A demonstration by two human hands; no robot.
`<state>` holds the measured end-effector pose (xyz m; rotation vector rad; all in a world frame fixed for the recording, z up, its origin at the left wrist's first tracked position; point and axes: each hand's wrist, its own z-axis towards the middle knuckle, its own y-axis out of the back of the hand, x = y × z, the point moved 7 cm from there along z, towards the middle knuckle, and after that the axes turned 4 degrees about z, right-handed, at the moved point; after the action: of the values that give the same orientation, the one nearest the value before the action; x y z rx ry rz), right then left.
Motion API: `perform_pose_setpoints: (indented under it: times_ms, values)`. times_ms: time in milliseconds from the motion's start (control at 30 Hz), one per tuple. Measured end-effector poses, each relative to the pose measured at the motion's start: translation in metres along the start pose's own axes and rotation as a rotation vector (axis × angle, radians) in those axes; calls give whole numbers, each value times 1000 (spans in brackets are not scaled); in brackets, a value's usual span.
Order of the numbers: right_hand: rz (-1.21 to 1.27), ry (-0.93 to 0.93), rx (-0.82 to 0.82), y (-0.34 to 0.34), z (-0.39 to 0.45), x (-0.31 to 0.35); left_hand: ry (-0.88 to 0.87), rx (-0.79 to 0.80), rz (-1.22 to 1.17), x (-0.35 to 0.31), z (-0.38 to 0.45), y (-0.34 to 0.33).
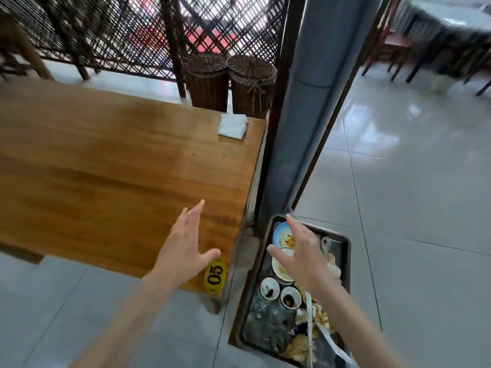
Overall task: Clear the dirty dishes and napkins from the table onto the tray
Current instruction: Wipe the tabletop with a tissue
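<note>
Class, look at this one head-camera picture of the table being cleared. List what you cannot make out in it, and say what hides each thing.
- Tray: its near end is cut off by the bottom edge.
- Plates on the tray: partly covered by the right hand.
- Table: its left part runs past the left edge.
- Chairs, top right: blurred.
- White napkin stack: too small to tell clean from used.
- Left hand: whether it touches the table is unclear.

Restaurant dining room. Evidence: long varnished wooden table [111,160] bearing yellow oval number tag "05" [215,274] at near corner; white napkin stack [232,124] at far corner; dark metal bussing tray [342,243] loaded with soiled plates, cups, food scraps; further dark wooden chairs [393,46] across glossy grey tiled floor [414,181]; dark lattice partition screen [127,30].
</note>
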<state>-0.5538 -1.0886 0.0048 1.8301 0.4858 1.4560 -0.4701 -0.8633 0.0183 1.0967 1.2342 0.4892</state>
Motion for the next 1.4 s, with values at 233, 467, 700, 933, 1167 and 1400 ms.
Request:
perform_pose_setpoints:
  times_ms: [233,467,700,933,1167,1400]
  values:
    - [-19,78,-5,-37,-6,143,49,-107,-34,72,-16,125]
    - [-81,103,5,-82,-7,228,83,-154,-25,130,-25,184]
    - [-182,109,0,-114,34,262,62,-161,9,172,21,207]
    - [-179,32,-31,-137,125,268,3,-142,37,197,108,208]
    - [-157,-30,-69,-157,222,261,-64,-99,57,216,206,215]
    - [-176,-121,-119,-169,291,229,-141,19,80,240,293,186]
